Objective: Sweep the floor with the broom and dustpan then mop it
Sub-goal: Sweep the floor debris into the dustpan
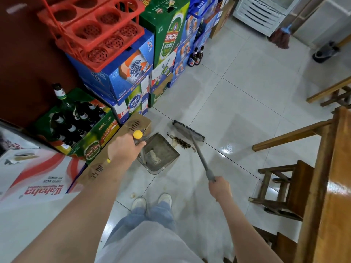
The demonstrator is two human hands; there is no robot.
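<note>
Grey long-handled broom (190, 132) is gripped by right hand (219, 188); grey plastic dustpan (161, 154) handle is held by left hand (123, 147). Dark debris pile (181, 142) lies between bristles and pan mouth, just beside both.

"TSINGTAO" on the green carton (168, 33), "Pabst Blue Ribbon" on the blue carton (133, 70), "Wahaha" on the white box (38, 179).

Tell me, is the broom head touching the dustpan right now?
Apart. In the head view, bare tile and a pile of debris lie between the broom head and the dustpan.
</note>
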